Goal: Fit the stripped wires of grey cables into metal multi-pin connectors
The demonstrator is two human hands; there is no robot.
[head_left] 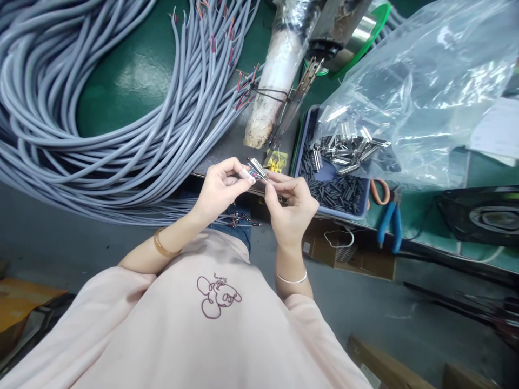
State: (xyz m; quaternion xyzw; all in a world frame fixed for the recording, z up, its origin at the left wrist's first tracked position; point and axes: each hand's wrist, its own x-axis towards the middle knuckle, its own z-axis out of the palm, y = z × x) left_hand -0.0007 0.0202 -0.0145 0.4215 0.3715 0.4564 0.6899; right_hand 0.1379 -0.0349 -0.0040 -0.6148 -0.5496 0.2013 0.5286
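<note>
Between my two hands is a small metal multi-pin connector [258,168] with thin coloured wires along its near side. My left hand [221,186] pinches it from the left, near the wire side, and a white wrap or tape shows at the fingertips. From the right, the thumb and fingers of my right hand [291,201] are closed at the connector's right end. Just beyond it lies a small yellow piece [277,161] on the dark work plate [227,138]. Over the plate hangs the tip of a soldering iron or similar metal tool [298,92].
Grey cables [133,140] with stripped ends cover the left of the green bench. To the right stands a blue bin [360,212] of connectors and black sleeves, partly under a clear plastic bag [425,97]. Blue-handled pliers [390,224] lie near the edge; a wire spool [359,40] stands behind.
</note>
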